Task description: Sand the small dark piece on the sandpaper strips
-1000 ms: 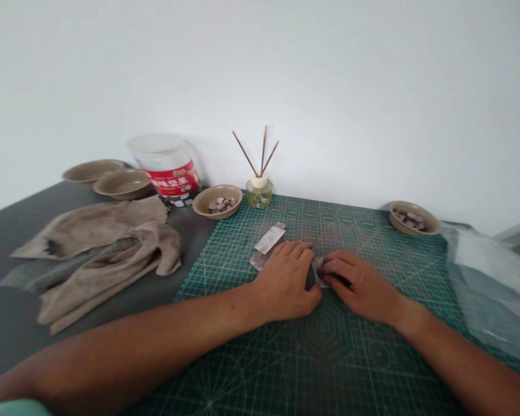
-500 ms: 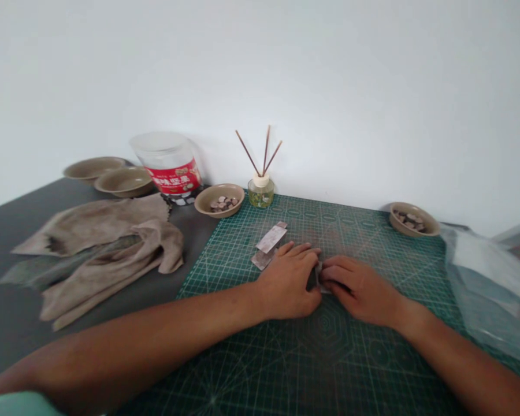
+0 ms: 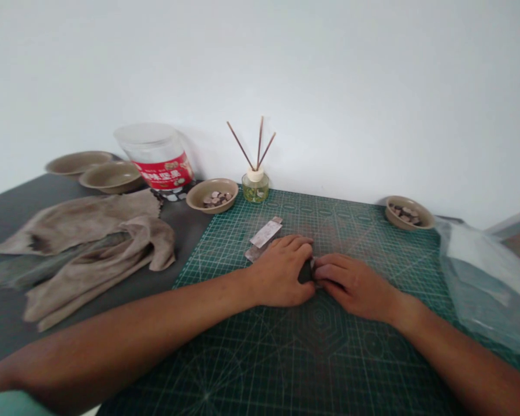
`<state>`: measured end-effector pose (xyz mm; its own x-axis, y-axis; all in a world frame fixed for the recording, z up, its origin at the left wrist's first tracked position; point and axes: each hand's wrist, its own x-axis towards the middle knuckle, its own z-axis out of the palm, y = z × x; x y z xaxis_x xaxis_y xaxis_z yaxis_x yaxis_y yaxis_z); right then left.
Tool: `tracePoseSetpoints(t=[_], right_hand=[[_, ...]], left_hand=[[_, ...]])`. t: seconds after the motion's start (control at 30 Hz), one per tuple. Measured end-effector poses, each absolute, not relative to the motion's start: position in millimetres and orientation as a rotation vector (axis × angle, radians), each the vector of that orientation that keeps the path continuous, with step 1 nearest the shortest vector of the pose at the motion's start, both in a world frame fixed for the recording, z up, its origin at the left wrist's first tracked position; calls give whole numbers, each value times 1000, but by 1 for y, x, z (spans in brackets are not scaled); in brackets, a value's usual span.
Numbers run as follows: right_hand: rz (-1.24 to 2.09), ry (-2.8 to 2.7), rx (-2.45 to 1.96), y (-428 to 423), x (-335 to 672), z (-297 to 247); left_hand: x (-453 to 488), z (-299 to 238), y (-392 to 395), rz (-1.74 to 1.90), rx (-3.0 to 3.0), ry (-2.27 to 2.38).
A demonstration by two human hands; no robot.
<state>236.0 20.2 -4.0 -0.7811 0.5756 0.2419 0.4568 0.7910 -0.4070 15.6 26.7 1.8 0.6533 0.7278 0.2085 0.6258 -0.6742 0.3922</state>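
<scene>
My left hand [image 3: 281, 271] is curled over a small dark grey block [image 3: 305, 271] on the green cutting mat [image 3: 251, 358]; most of the block is under the palm and fingers. Pressed up against its right side is my right hand [image 3: 351, 283], fingers bent and pinched together. A thin pale edge shows at those fingertips, but what they hold is mostly hidden. Just beyond my left hand, a whitish rectangular strip [image 3: 266, 233] lies across a mottled grey-brown strip [image 3: 253, 253], partly covered by the fingers.
Along the wall stand a bowl of small stone-like pieces [image 3: 212, 202], a reed diffuser [image 3: 255, 188] and a second such bowl [image 3: 409, 222]. Crumpled brown cloths [image 3: 91, 242], two stacked bowls [image 3: 112, 179] and a red-labelled plastic jar [image 3: 156, 153] are left. A clear plastic bag [image 3: 489, 289] lies right.
The whole view has shifted a little, so everything appears slightly further left and higher. Both hands stay together at the same spot on the mat, and less of the pale piece between them shows.
</scene>
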Motion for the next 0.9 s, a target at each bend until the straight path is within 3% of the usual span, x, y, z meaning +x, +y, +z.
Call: tracePoseSetpoints(t=[0.17,0.37,0.57,0.77,0.9], right_hand=[[514,-2493,-958,25,241,5],[740,-2576,-864,24,244,12],[421,-2602,-919,29,245,10],[608,-2653,-849,25,245,15],[519,-2545,-910,28,238,9]], left_hand=[[15,2,30,484,2579,1077],[16,4,29,452,2593,1089],[16,4,27,434,2604,1120],[17,4,26,426,2619,1127],[17,5,26,417,2633,1124]])
